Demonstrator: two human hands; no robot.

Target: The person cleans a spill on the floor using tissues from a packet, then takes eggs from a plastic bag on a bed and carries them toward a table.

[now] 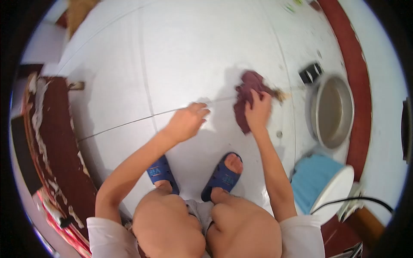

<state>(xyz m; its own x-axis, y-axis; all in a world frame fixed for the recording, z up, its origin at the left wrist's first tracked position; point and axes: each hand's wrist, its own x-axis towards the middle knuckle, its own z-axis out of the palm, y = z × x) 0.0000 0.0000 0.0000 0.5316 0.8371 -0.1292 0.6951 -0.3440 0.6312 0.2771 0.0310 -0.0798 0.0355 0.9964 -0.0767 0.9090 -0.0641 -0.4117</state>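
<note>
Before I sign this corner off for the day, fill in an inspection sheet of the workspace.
Surface: pale tiled floor; brownish residue beside the cloth, small specks near the right wall.
Job's things: dark red cloth, crumpled on the tiles.
Clutter: metal basin, contents unclear; black object by its rim; blue-and-white item nearer the person; green scraps at the far edge.
Left grip: holds nothing, fingers loosely bent.
Right grip: on the cloth; whether pinching or pressing, cannot tell.
Cables: black cable arching across the blue-and-white item.
Surroundings: peeling reddish-brown furniture at left; dark red wall trim at right.
</note>
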